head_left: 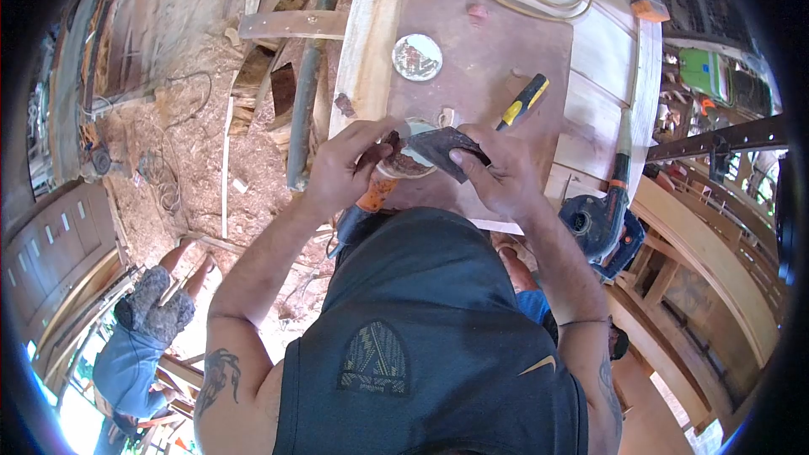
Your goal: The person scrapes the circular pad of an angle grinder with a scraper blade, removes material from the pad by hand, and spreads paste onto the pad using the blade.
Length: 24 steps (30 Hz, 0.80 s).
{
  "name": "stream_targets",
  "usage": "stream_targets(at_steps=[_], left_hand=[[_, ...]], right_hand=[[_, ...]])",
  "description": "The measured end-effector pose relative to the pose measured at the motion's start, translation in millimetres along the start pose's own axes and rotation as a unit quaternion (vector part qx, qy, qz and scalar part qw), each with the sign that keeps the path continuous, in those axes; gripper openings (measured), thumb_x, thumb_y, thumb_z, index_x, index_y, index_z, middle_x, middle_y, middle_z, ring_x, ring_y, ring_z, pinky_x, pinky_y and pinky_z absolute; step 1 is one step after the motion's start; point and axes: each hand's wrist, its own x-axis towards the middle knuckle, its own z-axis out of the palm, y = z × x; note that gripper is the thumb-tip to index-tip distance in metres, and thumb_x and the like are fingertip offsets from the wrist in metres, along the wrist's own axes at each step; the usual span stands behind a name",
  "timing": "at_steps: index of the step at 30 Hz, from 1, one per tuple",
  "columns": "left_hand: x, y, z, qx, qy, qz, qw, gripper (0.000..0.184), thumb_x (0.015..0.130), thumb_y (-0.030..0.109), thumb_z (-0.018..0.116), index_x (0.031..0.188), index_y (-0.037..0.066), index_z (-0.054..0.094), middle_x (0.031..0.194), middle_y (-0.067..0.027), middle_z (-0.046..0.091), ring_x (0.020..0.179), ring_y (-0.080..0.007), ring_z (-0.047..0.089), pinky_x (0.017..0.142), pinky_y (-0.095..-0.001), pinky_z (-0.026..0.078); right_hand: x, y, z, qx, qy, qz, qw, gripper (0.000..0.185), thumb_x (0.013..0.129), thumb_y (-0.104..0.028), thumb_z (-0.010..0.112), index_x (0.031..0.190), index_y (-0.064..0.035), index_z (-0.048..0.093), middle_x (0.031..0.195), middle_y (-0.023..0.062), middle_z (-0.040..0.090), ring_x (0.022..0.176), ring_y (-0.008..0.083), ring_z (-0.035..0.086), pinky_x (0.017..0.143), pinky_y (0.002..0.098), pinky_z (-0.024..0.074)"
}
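My right hand (503,170) pinches a dark, flat, roughly square piece (449,150), thumb on top, over the right side of an open round tin (408,165). The tin has reddish-brown stuff inside. At its left rim is my left hand (344,167), fingers curled closed around something dark and reddish that I cannot make out. Just beyond my right hand lies a yellow-and-black handled tool (524,101). A round lid (417,57) smeared with white and brown rests farther up the board.
A beige cable or hose (514,7) coils across the worktable (364,59) at the far end. Right of me sits a dark power tool (594,223); an orange-ended tool (649,7) is at the far corner. Wood scraps (282,88) and shavings cover the floor. Another person (143,329) is at lower left.
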Motion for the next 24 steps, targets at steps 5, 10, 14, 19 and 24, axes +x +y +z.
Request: stream_targets(at_steps=[5, 10, 14, 19, 24], left_hand=[[15.0, 8.5, -11.4, 0.095, -0.015, 0.135, 0.986, 0.034, 0.092, -0.003, 0.076, 0.125, 0.005, 0.075, 0.108, -0.0127, 0.076, 0.098, -0.0275, 0.078, 0.081, -0.0347, 0.065], [25.0, 13.0, -24.3, 0.126, -0.066, 0.069, 0.987, 0.017, 0.096, 0.001, 0.074, 0.113, 0.002, 0.071, 0.104, -0.011, 0.075, 0.095, -0.0264, 0.078, 0.079, -0.0382, 0.064], [28.9, 15.7, -27.8, 0.144, -0.107, 0.055, 0.982, 0.017, 0.097, 0.001, 0.071, 0.114, 0.003, 0.07, 0.105, -0.0112, 0.073, 0.094, -0.0274, 0.077, 0.08, -0.0395, 0.063], [20.3, 14.5, -20.3, 0.206, -0.02, 0.144, 0.968, 0.024, 0.088, -0.002, 0.075, 0.109, 0.007, 0.07, 0.11, -0.0096, 0.07, 0.101, -0.0312, 0.071, 0.078, -0.0416, 0.06], [0.7, 14.5, -21.7, 0.191, 0.009, 0.228, 0.955, 0.024, 0.083, -0.005, 0.076, 0.105, 0.004, 0.069, 0.105, -0.0114, 0.071, 0.093, -0.0306, 0.071, 0.076, -0.0407, 0.059]], right_hand=[[1.0, 9.9, 8.7, 0.133, 0.03, 0.111, 0.984, 0.036, 0.097, -0.004, 0.073, 0.132, 0.0006, 0.064, 0.102, 0.0139, 0.076, 0.094, 0.0225, 0.075, 0.085, 0.0355, 0.0577], [5.1, 28.3, 14.6, 0.209, 0.046, 0.186, 0.959, 0.038, 0.096, -0.004, 0.072, 0.134, 0.0003, 0.063, 0.105, 0.0083, 0.076, 0.097, 0.0146, 0.071, 0.088, 0.0326, 0.0578], [9.4, 24.9, 18.1, 0.221, 0.065, 0.222, 0.947, 0.04, 0.095, -0.004, 0.072, 0.133, 0.001, 0.064, 0.106, 0.0082, 0.076, 0.097, 0.0147, 0.071, 0.088, 0.0328, 0.0579], [9.1, 22.7, 20.2, 0.196, 0.077, 0.216, 0.953, 0.039, 0.094, -0.003, 0.073, 0.132, 0.0021, 0.065, 0.106, 0.0092, 0.076, 0.095, 0.0153, 0.071, 0.087, 0.0332, 0.0582], [7.7, 13.3, 16.7, 0.144, 0.073, 0.226, 0.961, 0.037, 0.094, -0.004, 0.073, 0.13, 0.0025, 0.065, 0.105, 0.0105, 0.076, 0.097, 0.0164, 0.072, 0.088, 0.0334, 0.0583]])
